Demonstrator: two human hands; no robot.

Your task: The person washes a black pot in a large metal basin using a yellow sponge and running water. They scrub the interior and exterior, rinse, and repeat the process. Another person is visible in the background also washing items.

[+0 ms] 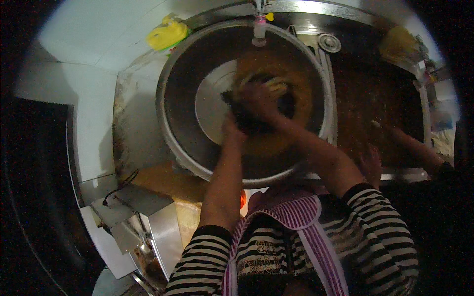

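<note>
A large round metal basin (162, 107) stands before me under a tap (260, 33), with brownish water in its right part. My left hand (234, 127) grips the lower left side of a dark object (251, 120) low in the basin. Across the top of that object lies my right hand (257, 98), blurred by motion, so its grip cannot be told. Pale yellowish streaks (277, 86) show just beyond its fingers. Blur and dim light hide what the dark object is. A light patch (213, 100) covers the basin's left floor.
At right, another person's two hands (370, 159) reach over a dark rectangular sink (374, 81) near a small pale piece (376, 124). A round metal disc (329, 42) rests on the divider. A yellow bag (168, 34) sits back left; a metal box (137, 207) stands lower left.
</note>
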